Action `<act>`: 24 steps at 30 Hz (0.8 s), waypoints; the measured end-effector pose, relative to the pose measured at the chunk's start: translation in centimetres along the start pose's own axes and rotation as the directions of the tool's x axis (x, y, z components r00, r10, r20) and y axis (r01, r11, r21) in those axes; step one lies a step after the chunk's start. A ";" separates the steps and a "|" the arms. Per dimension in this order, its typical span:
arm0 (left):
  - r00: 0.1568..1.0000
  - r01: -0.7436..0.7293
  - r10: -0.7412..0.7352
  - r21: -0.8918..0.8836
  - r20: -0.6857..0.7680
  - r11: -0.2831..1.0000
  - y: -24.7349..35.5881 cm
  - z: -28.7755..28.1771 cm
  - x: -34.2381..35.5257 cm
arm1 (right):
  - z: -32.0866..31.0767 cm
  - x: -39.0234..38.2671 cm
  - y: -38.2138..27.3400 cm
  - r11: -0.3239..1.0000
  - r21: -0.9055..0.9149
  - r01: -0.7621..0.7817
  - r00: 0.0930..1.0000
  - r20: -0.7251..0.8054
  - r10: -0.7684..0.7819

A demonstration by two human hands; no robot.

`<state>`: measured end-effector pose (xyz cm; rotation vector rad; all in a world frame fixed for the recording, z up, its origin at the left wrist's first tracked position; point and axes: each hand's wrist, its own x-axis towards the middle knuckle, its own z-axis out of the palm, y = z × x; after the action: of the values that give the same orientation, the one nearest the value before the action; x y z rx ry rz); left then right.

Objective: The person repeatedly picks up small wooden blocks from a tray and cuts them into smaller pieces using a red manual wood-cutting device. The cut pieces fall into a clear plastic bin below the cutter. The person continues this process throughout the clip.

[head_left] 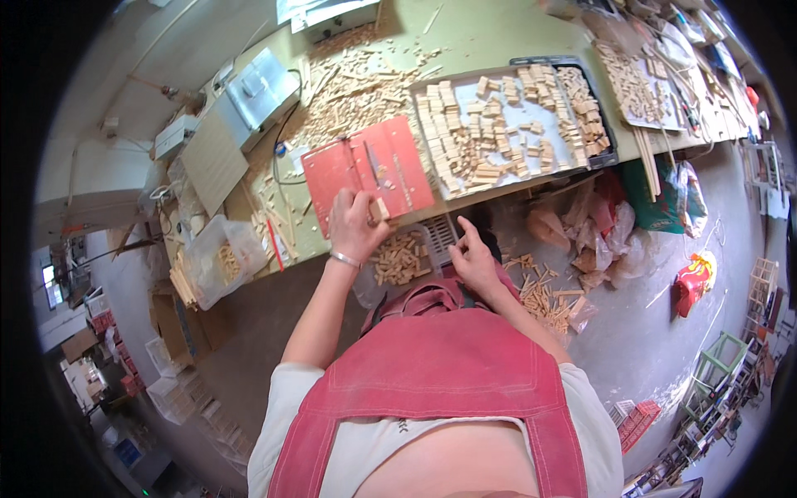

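My left hand [355,224], a band round its wrist, is closed on a small wooden block [379,210] at the near edge of a red plate [332,170]. The plate lies on the bench and has a dark narrow slot and a ruled strip. My right hand [473,259] hovers off the bench's front edge with its index finger stretched out and nothing visible in it. Between and below the hands stands a clear bin of wooden pieces [403,261], and a grey slotted basket [440,236] is beside it.
A white tray [531,112] of wooden blocks sits right of the plate. Offcuts [349,95] cover the bench behind. A clear plastic tub [228,261] stands at left. Loose sticks [544,299] and plastic bags [581,228] lie below the bench on the right.
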<state>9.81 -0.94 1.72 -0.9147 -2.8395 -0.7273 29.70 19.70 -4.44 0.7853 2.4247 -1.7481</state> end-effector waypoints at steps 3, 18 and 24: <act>0.998 -0.013 0.021 -0.149 0.056 0.989 4.8 -0.5 -1.4 | -2.7 0.6 0.2 0.998 -0.051 0.026 1.000 -0.006 -0.026; 0.982 0.080 -0.014 -0.350 0.186 0.933 17.8 15.7 12.9 | -20.5 4.6 5.9 0.996 0.066 -0.057 0.984 -0.166 0.068; 0.963 0.117 -0.063 -0.195 0.262 0.974 19.6 22.2 22.3 | -26.5 7.2 6.2 0.986 0.125 -0.114 0.980 -0.148 0.132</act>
<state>4.29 35.04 -5.14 -0.9750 -3.0914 -1.0035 32.60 47.61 -2.71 1.0996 2.3247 -1.8583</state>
